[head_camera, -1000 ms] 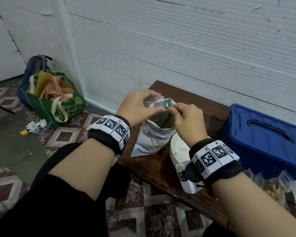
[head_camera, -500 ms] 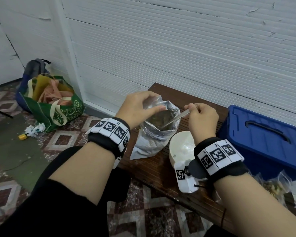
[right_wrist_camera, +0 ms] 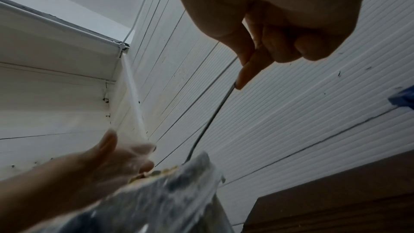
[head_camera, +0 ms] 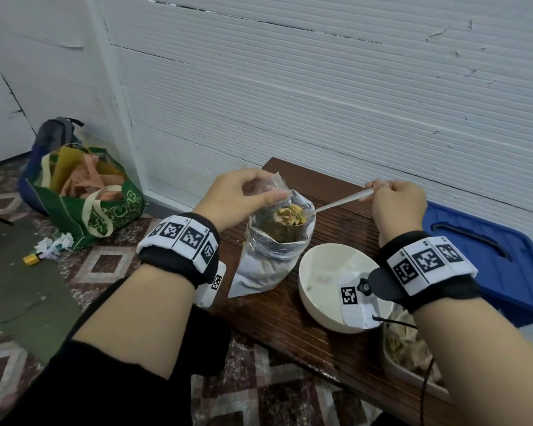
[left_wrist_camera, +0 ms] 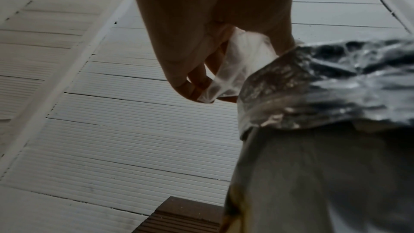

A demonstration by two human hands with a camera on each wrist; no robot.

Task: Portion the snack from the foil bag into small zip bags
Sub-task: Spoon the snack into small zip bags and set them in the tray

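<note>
A silver foil bag (head_camera: 268,265) stands open on the wooden bench (head_camera: 290,321). My left hand (head_camera: 265,195) pinches a small clear zip bag (head_camera: 273,186) at the foil bag's far left rim. The left wrist view shows my fingers (left_wrist_camera: 197,81) curled on the clear zip bag (left_wrist_camera: 235,66) beside the foil bag (left_wrist_camera: 313,95). My right hand (head_camera: 374,189) pinches the end of a metal spoon's handle (head_camera: 345,202). The spoon's bowl, heaped with yellow-green snack (head_camera: 290,215), hovers at the foil bag's mouth. The right wrist view shows the thin handle (right_wrist_camera: 212,112) running down to the foil bag (right_wrist_camera: 168,201).
An empty white bowl (head_camera: 323,272) sits right of the foil bag, under my right wrist. A blue lidded box (head_camera: 486,259) stands at the right. A tray with filled zip bags (head_camera: 410,352) lies at the bench's near right. On the floor at left stands a green tote (head_camera: 83,195).
My right hand drew the spoon up and to the right out of the foil bag; it now carries a heap of snack at the mouth. The left hand kept its hold.
</note>
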